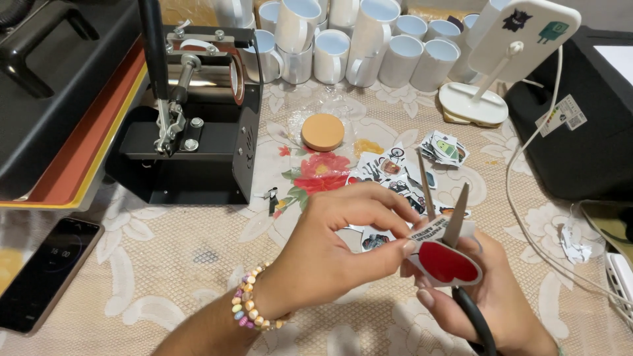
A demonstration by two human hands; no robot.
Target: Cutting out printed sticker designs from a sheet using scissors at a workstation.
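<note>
Left hand (330, 247), wearing a pastel bead bracelet (247, 304), pinches the edge of a white paper cutout printed with a red heart (443, 258), held just above the floral lace tablecloth (165, 264) at centre front. Right hand (491, 296) grips black-handled metal scissors (448, 221), blades spread open around the cutout's top edge. Just behind the hands lies a pile of small cut printed stickers (402, 175). Further back sit a round tan cork coaster (323, 132), a black mug heat press (198, 112) and a cluster of white ceramic mugs (359, 39). Dark smartphone (43, 270) lies at far left.
</note>
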